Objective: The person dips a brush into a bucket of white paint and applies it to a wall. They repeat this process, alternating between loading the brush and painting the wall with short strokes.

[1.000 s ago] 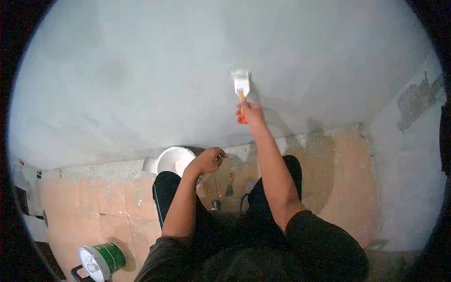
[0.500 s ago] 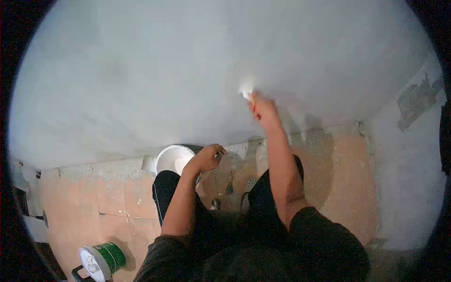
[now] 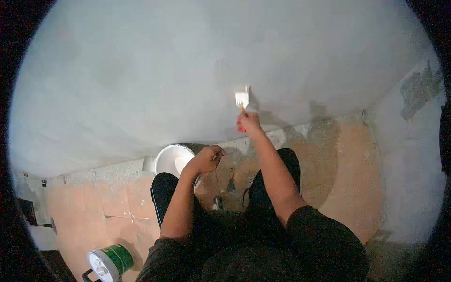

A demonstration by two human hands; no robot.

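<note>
While our right hand stays closed round its orange handle, the small flat white-bristled brush rests against the pale grey plastered wall.
A second ago it sat slightly higher; it blurred downward and now shows sharp again, so we judge the strokes keep working one low patch. Our left hand has not moved, fingers curled at the rim of the round white bucket; whether they grip anything we cannot tell. Beyond, a green-labelled tin lies on the tan floor.

Dim, soft light w/ fisheye bending, black vignette at corners, slight blur throughout.
</note>
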